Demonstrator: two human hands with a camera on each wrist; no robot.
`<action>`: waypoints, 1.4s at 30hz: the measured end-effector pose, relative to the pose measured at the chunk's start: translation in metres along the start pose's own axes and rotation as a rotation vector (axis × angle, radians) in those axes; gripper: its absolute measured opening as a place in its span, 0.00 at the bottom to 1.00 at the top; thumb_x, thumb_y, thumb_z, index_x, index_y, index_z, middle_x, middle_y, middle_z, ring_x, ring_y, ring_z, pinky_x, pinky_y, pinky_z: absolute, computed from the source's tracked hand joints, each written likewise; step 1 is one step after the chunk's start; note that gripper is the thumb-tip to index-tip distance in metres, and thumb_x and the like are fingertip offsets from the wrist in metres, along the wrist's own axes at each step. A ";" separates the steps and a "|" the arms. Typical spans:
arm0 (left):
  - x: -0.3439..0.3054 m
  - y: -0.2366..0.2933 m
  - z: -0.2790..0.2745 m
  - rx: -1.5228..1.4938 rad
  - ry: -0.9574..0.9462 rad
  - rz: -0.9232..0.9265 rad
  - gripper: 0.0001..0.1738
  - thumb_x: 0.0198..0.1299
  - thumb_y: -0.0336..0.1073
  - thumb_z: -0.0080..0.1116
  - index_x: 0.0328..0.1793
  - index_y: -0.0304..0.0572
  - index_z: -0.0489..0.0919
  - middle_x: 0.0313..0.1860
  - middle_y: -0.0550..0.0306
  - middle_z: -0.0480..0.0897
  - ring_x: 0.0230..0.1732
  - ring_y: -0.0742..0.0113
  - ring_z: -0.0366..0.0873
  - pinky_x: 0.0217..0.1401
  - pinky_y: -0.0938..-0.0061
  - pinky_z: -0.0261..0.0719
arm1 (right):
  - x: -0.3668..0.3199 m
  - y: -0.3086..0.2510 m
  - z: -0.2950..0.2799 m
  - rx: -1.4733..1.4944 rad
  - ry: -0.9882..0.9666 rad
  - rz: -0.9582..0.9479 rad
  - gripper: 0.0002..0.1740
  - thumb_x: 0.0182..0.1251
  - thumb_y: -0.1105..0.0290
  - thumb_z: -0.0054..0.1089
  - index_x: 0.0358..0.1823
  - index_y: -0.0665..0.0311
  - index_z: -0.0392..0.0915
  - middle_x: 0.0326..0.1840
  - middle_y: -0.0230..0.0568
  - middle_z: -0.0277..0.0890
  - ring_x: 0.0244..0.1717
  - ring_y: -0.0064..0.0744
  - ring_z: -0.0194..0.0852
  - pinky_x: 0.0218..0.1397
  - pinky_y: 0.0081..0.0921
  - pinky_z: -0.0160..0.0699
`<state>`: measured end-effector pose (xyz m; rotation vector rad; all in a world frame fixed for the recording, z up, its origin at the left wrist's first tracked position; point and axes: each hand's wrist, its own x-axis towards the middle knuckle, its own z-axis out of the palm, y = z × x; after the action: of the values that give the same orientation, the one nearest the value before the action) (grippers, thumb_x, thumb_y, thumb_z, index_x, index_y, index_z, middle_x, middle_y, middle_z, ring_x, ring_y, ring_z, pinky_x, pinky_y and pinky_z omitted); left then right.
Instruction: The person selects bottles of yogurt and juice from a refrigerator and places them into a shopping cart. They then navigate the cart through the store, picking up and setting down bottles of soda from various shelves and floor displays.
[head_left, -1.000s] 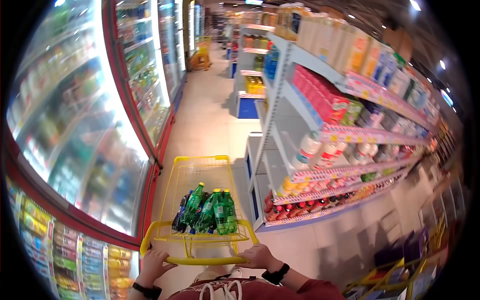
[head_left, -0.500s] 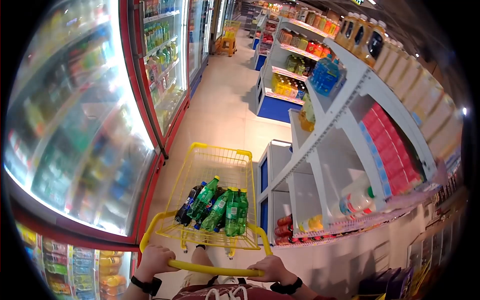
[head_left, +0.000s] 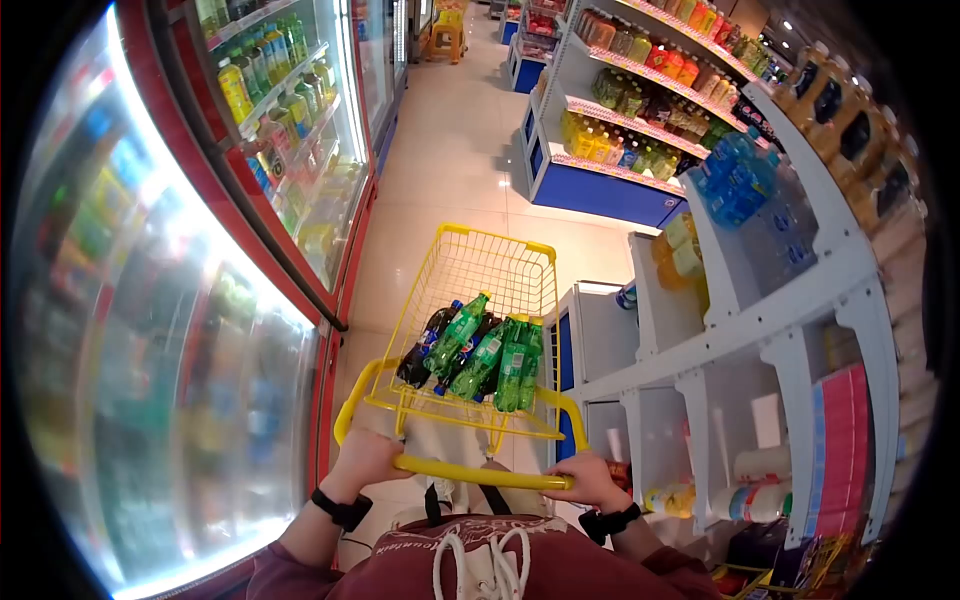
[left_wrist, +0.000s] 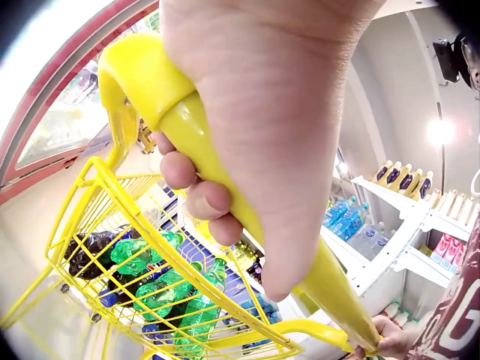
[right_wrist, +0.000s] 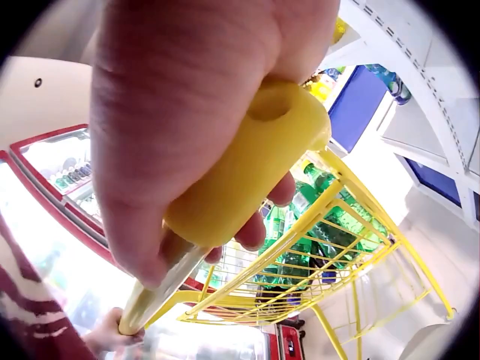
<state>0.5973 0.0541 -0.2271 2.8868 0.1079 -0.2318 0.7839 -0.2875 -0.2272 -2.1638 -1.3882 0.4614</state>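
My left hand grips the left end of the yellow cart handle, its fingers curled under the bar in the left wrist view. At the other end, my right hand wraps round the same bar, thumb along it in the right wrist view. Ahead of the handle is the yellow wire shopping cart. Green soda bottles with yellow caps lie in its basket beside dark cola bottles with blue caps, heaped at the end nearest me.
Red-framed glass-door coolers line the left side. Close on the right stands a white shelf unit with bottles and cartons. Pale floor runs ahead between them, towards a yellow stool. Another blue-based drinks shelf stands beyond.
The white shelf end has come closer along the right, and the far drinks shelf looks nearer. The cart sits further right and higher in the head view. Both hands keep hold of the handle.
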 end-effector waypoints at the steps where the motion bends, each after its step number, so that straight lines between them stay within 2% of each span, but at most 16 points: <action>1: 0.021 -0.013 -0.007 0.005 -0.015 0.009 0.23 0.39 0.63 0.62 0.20 0.52 0.81 0.15 0.58 0.77 0.20 0.58 0.78 0.24 0.64 0.72 | 0.017 0.008 -0.004 0.003 0.001 0.005 0.15 0.43 0.50 0.71 0.26 0.52 0.83 0.21 0.33 0.78 0.23 0.37 0.76 0.27 0.29 0.69; 6: 0.122 -0.070 -0.032 0.028 0.007 0.046 0.22 0.38 0.63 0.62 0.22 0.54 0.81 0.16 0.59 0.77 0.21 0.59 0.78 0.24 0.64 0.72 | 0.102 0.056 -0.027 0.090 0.089 0.042 0.15 0.43 0.51 0.71 0.27 0.52 0.84 0.21 0.33 0.77 0.23 0.37 0.75 0.28 0.30 0.68; 9: 0.190 -0.101 -0.050 0.061 0.032 0.069 0.22 0.37 0.63 0.63 0.21 0.54 0.81 0.15 0.59 0.76 0.21 0.58 0.77 0.23 0.64 0.72 | 0.154 0.082 -0.049 0.026 0.141 0.017 0.17 0.44 0.49 0.70 0.29 0.51 0.84 0.20 0.34 0.77 0.23 0.39 0.75 0.27 0.30 0.69; 11: 0.232 -0.123 -0.063 0.061 0.005 0.062 0.23 0.35 0.63 0.64 0.20 0.54 0.81 0.14 0.59 0.76 0.20 0.58 0.77 0.24 0.64 0.71 | 0.192 0.101 -0.065 0.040 0.068 0.069 0.17 0.46 0.47 0.68 0.28 0.51 0.84 0.20 0.34 0.77 0.23 0.39 0.76 0.27 0.32 0.71; 13: 0.276 -0.145 -0.072 0.047 0.000 0.089 0.23 0.35 0.63 0.64 0.19 0.54 0.81 0.14 0.59 0.76 0.20 0.58 0.77 0.24 0.64 0.71 | 0.227 0.121 -0.082 0.065 0.096 0.070 0.18 0.48 0.46 0.66 0.31 0.51 0.83 0.21 0.36 0.77 0.25 0.40 0.76 0.28 0.32 0.71; 15: 0.317 -0.164 -0.082 0.035 -0.011 0.123 0.23 0.34 0.64 0.64 0.19 0.54 0.81 0.13 0.59 0.75 0.20 0.57 0.77 0.25 0.63 0.72 | 0.266 0.135 -0.103 0.071 -0.090 0.157 0.18 0.49 0.46 0.65 0.32 0.51 0.82 0.22 0.34 0.77 0.25 0.41 0.76 0.27 0.32 0.70; 16: 0.339 -0.174 -0.089 0.043 -0.016 0.120 0.23 0.34 0.63 0.64 0.19 0.54 0.82 0.13 0.59 0.76 0.20 0.57 0.77 0.25 0.63 0.72 | 0.281 0.148 -0.107 0.100 -0.054 0.137 0.20 0.52 0.44 0.61 0.36 0.51 0.81 0.23 0.36 0.77 0.28 0.43 0.77 0.29 0.33 0.71; 17: 0.360 -0.181 -0.093 0.051 -0.022 0.115 0.22 0.34 0.63 0.64 0.20 0.54 0.82 0.14 0.59 0.76 0.20 0.58 0.77 0.25 0.63 0.72 | 0.295 0.160 -0.112 0.095 -0.026 0.153 0.20 0.52 0.44 0.61 0.36 0.51 0.81 0.23 0.36 0.77 0.28 0.43 0.77 0.29 0.33 0.71; 20: 0.420 -0.210 -0.102 0.023 -0.004 0.160 0.22 0.34 0.62 0.65 0.20 0.54 0.83 0.13 0.58 0.75 0.19 0.58 0.76 0.23 0.65 0.71 | 0.340 0.182 -0.136 0.059 -0.104 0.158 0.21 0.56 0.43 0.57 0.37 0.51 0.79 0.21 0.37 0.75 0.27 0.44 0.75 0.30 0.37 0.68; 25: 0.515 -0.248 -0.124 -0.010 0.012 0.238 0.22 0.33 0.62 0.65 0.19 0.53 0.82 0.11 0.58 0.73 0.17 0.58 0.75 0.22 0.65 0.71 | 0.405 0.218 -0.161 -0.034 -0.165 0.212 0.19 0.60 0.44 0.53 0.35 0.50 0.78 0.16 0.39 0.72 0.22 0.45 0.72 0.29 0.36 0.66; 28: 0.569 -0.275 -0.143 -0.004 0.018 0.337 0.21 0.33 0.61 0.65 0.18 0.53 0.82 0.10 0.59 0.73 0.16 0.59 0.74 0.21 0.66 0.71 | 0.440 0.231 -0.168 -0.064 -0.267 0.288 0.24 0.62 0.40 0.47 0.38 0.53 0.77 0.17 0.38 0.73 0.23 0.45 0.74 0.33 0.36 0.70; 32: 0.644 -0.293 -0.162 0.029 -0.091 0.422 0.20 0.35 0.60 0.63 0.17 0.52 0.81 0.10 0.59 0.73 0.16 0.59 0.74 0.21 0.66 0.71 | 0.470 0.250 -0.168 0.038 -0.236 0.372 0.24 0.63 0.40 0.46 0.42 0.52 0.75 0.18 0.40 0.72 0.24 0.45 0.73 0.36 0.34 0.66; 34: 0.681 -0.303 -0.169 0.052 -0.136 0.471 0.20 0.35 0.60 0.63 0.17 0.53 0.81 0.11 0.59 0.74 0.16 0.59 0.75 0.22 0.66 0.71 | 0.486 0.260 -0.170 0.106 -0.284 0.441 0.26 0.62 0.38 0.45 0.43 0.51 0.75 0.23 0.38 0.76 0.27 0.42 0.73 0.41 0.32 0.62; 37: 0.728 -0.310 -0.177 0.053 -0.201 0.574 0.20 0.36 0.59 0.62 0.17 0.53 0.80 0.11 0.60 0.74 0.17 0.58 0.75 0.22 0.65 0.71 | 0.504 0.263 -0.182 0.136 -0.301 0.535 0.26 0.63 0.38 0.44 0.45 0.50 0.74 0.24 0.37 0.76 0.29 0.41 0.73 0.43 0.31 0.59; 41: 0.792 -0.298 -0.185 0.111 -0.233 0.680 0.19 0.37 0.59 0.62 0.18 0.52 0.80 0.13 0.59 0.76 0.19 0.58 0.76 0.23 0.64 0.71 | 0.517 0.276 -0.201 0.134 -0.288 0.653 0.24 0.64 0.39 0.44 0.42 0.50 0.75 0.22 0.37 0.76 0.27 0.40 0.72 0.41 0.29 0.60; 42: 0.806 -0.292 -0.188 0.113 -0.243 0.704 0.19 0.37 0.58 0.62 0.19 0.52 0.80 0.14 0.59 0.76 0.19 0.57 0.76 0.24 0.64 0.71 | 0.517 0.279 -0.207 0.146 -0.201 0.646 0.24 0.63 0.39 0.45 0.40 0.50 0.76 0.20 0.36 0.75 0.25 0.40 0.73 0.40 0.30 0.61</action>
<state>1.3913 0.4264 -0.2494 2.7628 -0.9646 -0.4507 1.3146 0.0387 -0.2281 -2.4584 -0.6789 1.0031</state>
